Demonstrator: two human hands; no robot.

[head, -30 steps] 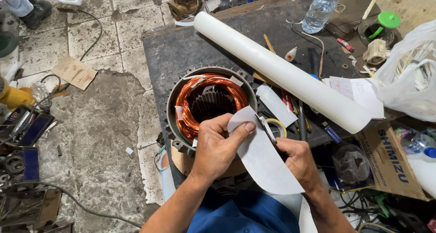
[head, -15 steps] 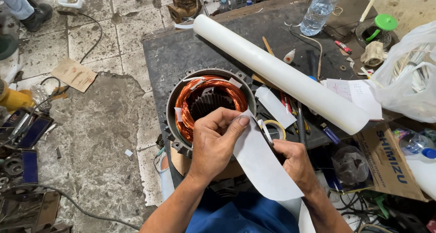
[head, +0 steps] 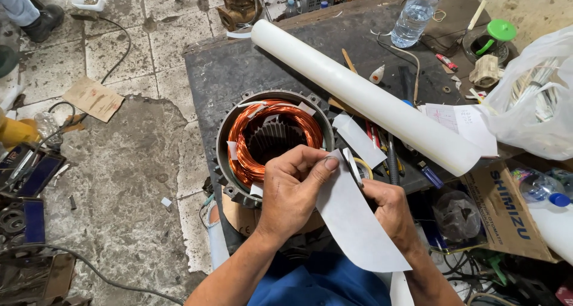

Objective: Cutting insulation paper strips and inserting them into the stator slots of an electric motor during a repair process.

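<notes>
**At the near edge of the counter: white sheet held over the stator**

Just at 5 o'clock of the stator (head: 271,145), both hands meeting on one strip of white insulating paper (head: 355,222). Left hand (head: 292,189) closed on the strip's top corner, thumb and forefinger pinched flat against it, other fingers curled under. Right hand (head: 388,213) gripping from beneath at the strip's right edge, fingers mostly hidden behind the paper; seemingly also holding small scissors (head: 353,167), blades showing at the top edge, though hard to tell for certain. Strip slanting from 11 o'clock down to 5 o'clock, lower end hanging off the counter (head: 227,67) above blue trousers.

Stator lying on its back, bore upward, copper windings (head: 250,157) ringed inside the grey housing, several small white slips already tucked among the coils at 10 and 12 o'clock. Long white paper roll (head: 364,97) lying diagonally at 1 o'clock of the stator, a cut white piece (head: 358,140) flat between roll and housing. Water bottle (head: 412,19) far off at 1 o'clock; clear plastic bag (head: 531,103) at 3 o'clock.

Judged as a trimming or shaping step: paper being sized into a slip for the windings. Next move likely calling for a steady pinch from the left hand, taut paper, and a straight, narrow cut kept clear of the thumb.
</notes>
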